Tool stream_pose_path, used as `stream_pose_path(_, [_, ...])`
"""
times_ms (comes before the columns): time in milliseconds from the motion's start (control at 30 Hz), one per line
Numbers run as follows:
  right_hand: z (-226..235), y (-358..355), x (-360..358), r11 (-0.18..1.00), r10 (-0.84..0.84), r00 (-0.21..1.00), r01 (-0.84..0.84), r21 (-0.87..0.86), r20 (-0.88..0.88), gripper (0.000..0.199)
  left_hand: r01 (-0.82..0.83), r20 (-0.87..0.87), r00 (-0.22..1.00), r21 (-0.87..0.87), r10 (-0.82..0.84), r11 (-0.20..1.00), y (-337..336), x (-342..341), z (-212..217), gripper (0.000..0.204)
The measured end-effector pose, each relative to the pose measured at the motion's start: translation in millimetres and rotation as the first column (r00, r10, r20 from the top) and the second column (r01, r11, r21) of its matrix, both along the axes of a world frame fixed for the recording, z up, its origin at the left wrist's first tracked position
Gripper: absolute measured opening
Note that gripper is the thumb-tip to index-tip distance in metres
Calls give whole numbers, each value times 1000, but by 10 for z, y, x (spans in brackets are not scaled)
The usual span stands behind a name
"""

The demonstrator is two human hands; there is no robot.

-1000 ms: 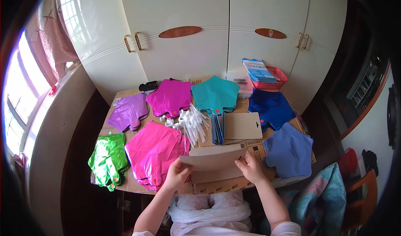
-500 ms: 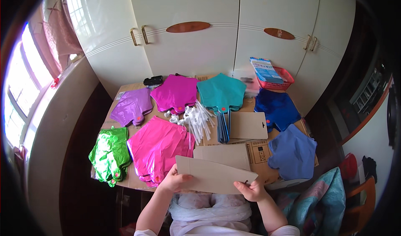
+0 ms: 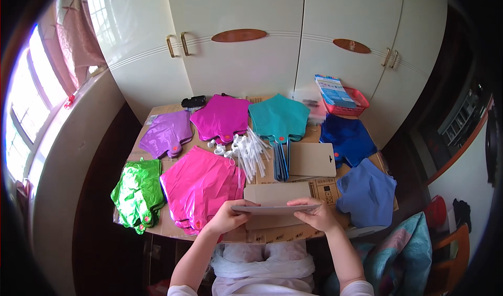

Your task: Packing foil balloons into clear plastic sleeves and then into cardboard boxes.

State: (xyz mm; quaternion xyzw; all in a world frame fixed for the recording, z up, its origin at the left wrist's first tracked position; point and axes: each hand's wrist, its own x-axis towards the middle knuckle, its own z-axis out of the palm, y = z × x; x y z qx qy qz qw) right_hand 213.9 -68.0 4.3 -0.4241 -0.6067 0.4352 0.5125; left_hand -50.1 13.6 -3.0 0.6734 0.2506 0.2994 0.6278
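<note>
Both my hands hold a greyish-tan cardboard piece (image 3: 275, 210) above the near edge of the table, tipped so that it shows almost edge-on. My left hand (image 3: 228, 220) grips its left end, thumb underneath. At the right end, my right hand (image 3: 318, 217) pinches it between thumb and fingers. Below and behind it, another tan cardboard sheet (image 3: 277, 191) lies flat. Farther back rests a tan card with a hang hole (image 3: 313, 159), beside a row of thin blue-edged cards (image 3: 281, 162) standing on edge.
Piles of flat foil balloons ring the table: green (image 3: 137, 194), pink (image 3: 201, 188), purple (image 3: 166, 133), magenta (image 3: 220, 116), teal (image 3: 279, 116), dark blue (image 3: 347, 136) and periwinkle (image 3: 368, 194). White plastic sticks (image 3: 252, 157) lie mid-table. A red basket (image 3: 357, 103) stands back right.
The cardboard piece has tilted from showing its broad face to nearly edge-on, and it has risen slightly. Both hands have turned with it and still hold it.
</note>
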Motion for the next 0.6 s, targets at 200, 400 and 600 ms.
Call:
stream_pose_path(200, [-99, 39, 66, 999, 38, 995, -40, 11, 97, 26, -38, -17, 999, 78, 39, 996, -55, 35, -119, 23])
stream_pose_path(400, [182, -171, -212, 965, -149, 942, 71, 253, 302, 27, -308, 125, 948, 118, 294, 944, -173, 35, -125, 22])
stream_pose_path(600, [277, -517, -798, 941, -271, 931, 203, 270, 245, 27, -602, 189, 788, 436, 586, 669, -333, 313, 10, 32])
